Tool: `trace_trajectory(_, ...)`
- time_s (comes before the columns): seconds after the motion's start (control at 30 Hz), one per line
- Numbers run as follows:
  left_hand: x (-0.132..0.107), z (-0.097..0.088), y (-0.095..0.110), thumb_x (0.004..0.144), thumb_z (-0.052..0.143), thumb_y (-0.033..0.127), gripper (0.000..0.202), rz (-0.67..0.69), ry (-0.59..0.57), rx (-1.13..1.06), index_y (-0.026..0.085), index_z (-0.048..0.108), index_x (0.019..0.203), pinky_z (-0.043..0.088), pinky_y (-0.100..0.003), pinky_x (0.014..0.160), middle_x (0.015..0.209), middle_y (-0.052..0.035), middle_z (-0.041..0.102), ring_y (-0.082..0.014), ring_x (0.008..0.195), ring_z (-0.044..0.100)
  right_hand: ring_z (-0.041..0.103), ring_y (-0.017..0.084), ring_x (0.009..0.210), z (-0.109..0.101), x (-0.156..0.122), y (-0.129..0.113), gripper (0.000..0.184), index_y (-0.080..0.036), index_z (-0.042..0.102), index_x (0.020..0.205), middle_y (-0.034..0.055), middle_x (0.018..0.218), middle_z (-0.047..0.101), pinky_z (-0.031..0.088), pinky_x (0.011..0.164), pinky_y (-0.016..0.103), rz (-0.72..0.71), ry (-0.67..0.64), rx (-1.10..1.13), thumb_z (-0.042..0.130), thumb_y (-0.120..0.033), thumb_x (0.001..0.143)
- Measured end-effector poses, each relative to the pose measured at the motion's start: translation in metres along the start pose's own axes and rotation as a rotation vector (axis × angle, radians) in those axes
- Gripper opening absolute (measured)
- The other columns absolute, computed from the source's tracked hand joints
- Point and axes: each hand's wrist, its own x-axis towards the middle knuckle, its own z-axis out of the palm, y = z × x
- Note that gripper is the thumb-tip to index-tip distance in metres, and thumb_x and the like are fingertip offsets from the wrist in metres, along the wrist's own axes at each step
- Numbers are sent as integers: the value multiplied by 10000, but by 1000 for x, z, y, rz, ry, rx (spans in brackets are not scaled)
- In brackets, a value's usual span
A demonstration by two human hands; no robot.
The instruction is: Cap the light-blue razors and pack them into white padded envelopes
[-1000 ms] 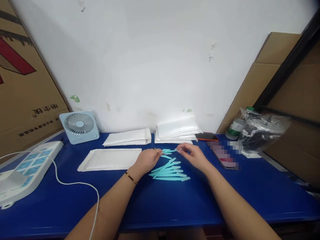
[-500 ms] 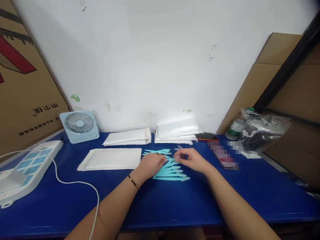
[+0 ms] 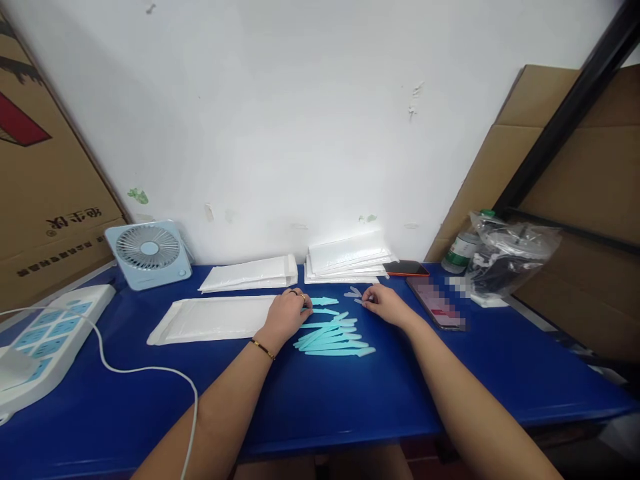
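Observation:
A pile of several turquoise plastic sticks lies on the blue table between my hands. My left hand rests with curled fingers on the near ends of two more turquoise sticks set apart behind the pile. It is next to the right edge of a flat white padded envelope. My right hand has its fingertips pinched beside a few small clear caps on the table. What the pinch holds looks like one such cap.
Two stacks of white envelopes lie by the wall. A small fan, a power strip and its cable are at left. Two phones, a bottle and a plastic bag are at right. Cardboard leans on both sides.
Both hands came down from holding a stick between them. The left hand moved left to the set-apart sticks, and the right hand moved back toward the clear caps. The view shifted slightly.

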Motion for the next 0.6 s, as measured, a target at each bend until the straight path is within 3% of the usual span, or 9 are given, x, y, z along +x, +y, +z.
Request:
trace_trajectory(0.27, 1, 0, 2, 827, 526, 306, 135, -37, -38, -105, 229, 634, 804, 412, -283, 729, 803, -15, 649, -191, 860, 555, 534, 128, 587, -1, -4, -15, 39, -180, 606, 772, -13, 631, 571, 378, 546, 221, 27, -57, 124, 595, -199, 739)
trace_trajectory(0.43, 1, -4, 4, 830, 521, 300, 118, -53, 18, -195, 244, 623, 808, 404, -281, 710, 807, 4, 649, -183, 852, 563, 519, 116, 587, -1, -7, -30, 184, -175, 634, 861, -11, 657, 581, 392, 549, 216, -31, -83, 397, 604, -330, 767)
trace_trajectory(0.6, 1, -6, 5, 830, 524, 293, 119, -63, 6, -194, 233, 624, 803, 401, -284, 713, 806, -1, 646, -185, 855, 566, 482, 107, 569, 1, -8, -35, 231, -175, 666, 852, -5, 664, 593, 365, 537, 214, -50, -103, 395, 566, -376, 799)
